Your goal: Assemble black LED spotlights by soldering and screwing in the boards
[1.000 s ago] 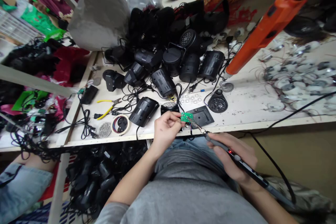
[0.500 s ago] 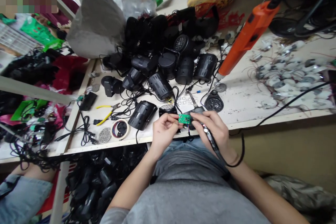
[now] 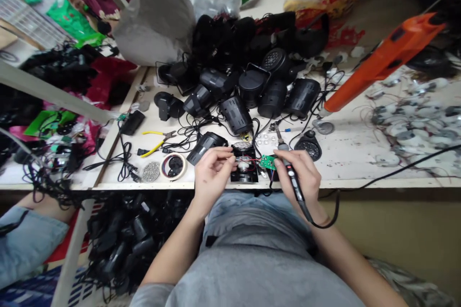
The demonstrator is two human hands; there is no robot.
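The green circuit board [image 3: 267,162] has passed from the left hand [image 3: 212,175] to just ahead of the right hand [image 3: 296,172], which clenches a slim black soldering iron [image 3: 292,183]. The left hand's fingers [image 3: 225,153] rest at the open black lamp unit [image 3: 245,165], grip unclear; its red wires [image 3: 248,164] remain exposed, its back uncovered.

From my screen I see a small green circuit board [image 3: 267,162], yellow-handled pliers [image 3: 158,144], a long orange power tool [image 3: 382,63], and ribbed black lamp housings [image 3: 236,115] on a stained white bench [image 3: 345,163].
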